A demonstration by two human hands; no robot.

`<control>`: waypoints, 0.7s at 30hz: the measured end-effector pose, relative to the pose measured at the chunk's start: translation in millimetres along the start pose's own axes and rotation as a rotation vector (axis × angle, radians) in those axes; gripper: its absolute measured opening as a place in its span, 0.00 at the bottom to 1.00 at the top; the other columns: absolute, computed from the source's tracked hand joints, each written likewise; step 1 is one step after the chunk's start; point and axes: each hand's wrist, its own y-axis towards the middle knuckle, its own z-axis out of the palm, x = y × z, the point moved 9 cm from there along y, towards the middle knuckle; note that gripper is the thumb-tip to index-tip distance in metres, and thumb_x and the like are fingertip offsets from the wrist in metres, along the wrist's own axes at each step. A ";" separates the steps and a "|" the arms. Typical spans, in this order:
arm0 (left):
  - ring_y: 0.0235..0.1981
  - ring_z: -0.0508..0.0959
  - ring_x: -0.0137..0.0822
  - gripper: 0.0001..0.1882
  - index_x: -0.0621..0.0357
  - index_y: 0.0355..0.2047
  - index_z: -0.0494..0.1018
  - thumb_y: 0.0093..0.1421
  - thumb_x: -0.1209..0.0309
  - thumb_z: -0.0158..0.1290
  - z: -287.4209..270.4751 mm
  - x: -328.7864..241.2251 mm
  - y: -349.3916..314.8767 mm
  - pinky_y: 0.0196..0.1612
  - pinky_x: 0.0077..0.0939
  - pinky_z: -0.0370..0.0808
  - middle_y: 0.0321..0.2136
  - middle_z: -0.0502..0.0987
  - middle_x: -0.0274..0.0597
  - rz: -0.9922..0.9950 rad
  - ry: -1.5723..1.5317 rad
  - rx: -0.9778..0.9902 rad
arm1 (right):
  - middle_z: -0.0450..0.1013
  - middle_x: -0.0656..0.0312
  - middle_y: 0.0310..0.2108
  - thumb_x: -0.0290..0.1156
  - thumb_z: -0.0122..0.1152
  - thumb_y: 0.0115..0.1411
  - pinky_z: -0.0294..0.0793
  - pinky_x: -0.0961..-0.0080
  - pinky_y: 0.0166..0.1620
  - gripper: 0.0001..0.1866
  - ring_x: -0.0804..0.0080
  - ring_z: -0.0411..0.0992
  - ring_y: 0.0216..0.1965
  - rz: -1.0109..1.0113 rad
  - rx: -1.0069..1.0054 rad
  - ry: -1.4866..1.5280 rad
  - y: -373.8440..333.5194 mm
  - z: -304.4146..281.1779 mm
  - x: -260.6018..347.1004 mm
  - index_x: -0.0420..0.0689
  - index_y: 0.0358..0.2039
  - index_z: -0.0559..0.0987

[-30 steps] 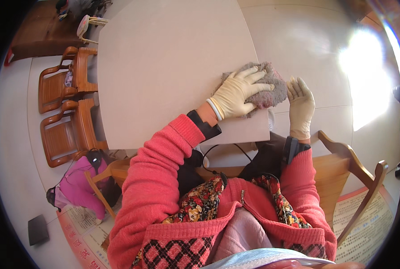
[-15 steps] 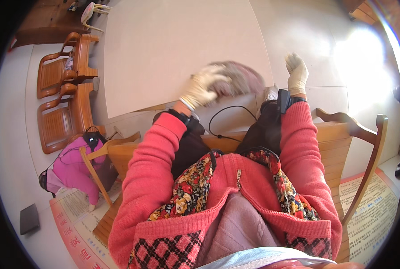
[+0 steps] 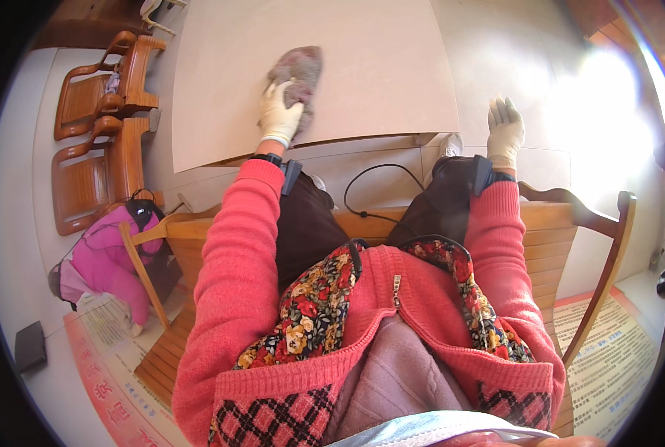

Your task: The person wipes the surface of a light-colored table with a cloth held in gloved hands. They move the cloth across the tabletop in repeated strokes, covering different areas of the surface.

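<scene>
My left hand (image 3: 279, 118), in a cream glove, grips a crumpled grey-and-maroon cloth (image 3: 303, 68). The cloth rests on the pale tabletop (image 3: 377, 67), near its front edge and left of the middle; part of it is hidden under my fingers. My right hand (image 3: 505, 135), gloved alike, is held off the table's right front corner, above my right knee. Its fingers stretch forward and nothing lies in it. Dark devices are strapped at both my wrists.
I sit on a slatted wooden bench (image 3: 548, 246). A black cable (image 3: 381, 167) loops between my knees. Two wooden chairs (image 3: 98, 182) stand at the left. Beside me on the left a person in pink (image 3: 116, 249) bends low. Printed sheets (image 3: 608, 357) lie at both sides.
My left hand has swept the cloth from the table's front right toward the left and farther in. The right hand has shifted slightly right and lower, its fingers still stretched out.
</scene>
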 end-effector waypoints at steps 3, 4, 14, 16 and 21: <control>0.68 0.67 0.58 0.33 0.46 0.60 0.75 0.51 0.69 0.65 22.0 -57.4 -15.4 0.71 0.49 0.64 0.66 0.69 0.57 0.114 0.033 0.068 | 0.66 0.46 0.71 0.36 0.43 0.76 0.71 0.66 0.66 0.27 0.54 0.70 0.67 0.021 -0.006 0.085 -18.1 -12.5 -4.5 0.34 0.70 0.66; 0.67 0.67 0.59 0.32 0.46 0.59 0.76 0.50 0.68 0.65 28.5 -81.2 -18.6 0.70 0.50 0.65 0.65 0.70 0.57 0.183 0.015 0.090 | 0.66 0.47 0.71 0.36 0.43 0.76 0.71 0.67 0.66 0.28 0.55 0.70 0.67 0.033 -0.007 0.074 -21.4 -13.6 -7.3 0.34 0.71 0.65; 0.70 0.65 0.58 0.33 0.40 0.58 0.79 0.49 0.75 0.63 57.1 -170.3 -64.3 0.73 0.47 0.65 0.68 0.69 0.54 0.299 -0.158 0.311 | 0.74 0.50 0.65 0.38 0.43 0.76 0.71 0.69 0.64 0.28 0.60 0.74 0.63 0.013 0.009 -0.220 -15.8 -13.0 -20.1 0.36 0.69 0.68; 0.70 0.65 0.57 0.32 0.40 0.58 0.79 0.50 0.75 0.63 49.2 -157.5 -63.4 0.73 0.46 0.65 0.68 0.69 0.54 0.276 -0.168 0.275 | 0.74 0.51 0.65 0.38 0.43 0.76 0.71 0.69 0.64 0.28 0.61 0.74 0.63 0.006 -0.023 -0.248 -12.7 -18.7 -19.5 0.36 0.70 0.68; 0.70 0.66 0.58 0.31 0.40 0.58 0.79 0.51 0.72 0.65 20.0 -89.9 -42.5 0.73 0.45 0.64 0.68 0.69 0.55 0.149 -0.125 0.153 | 0.75 0.51 0.64 0.40 0.44 0.75 0.71 0.69 0.64 0.28 0.61 0.74 0.63 0.031 0.004 -0.294 -5.0 -14.6 -29.6 0.36 0.69 0.70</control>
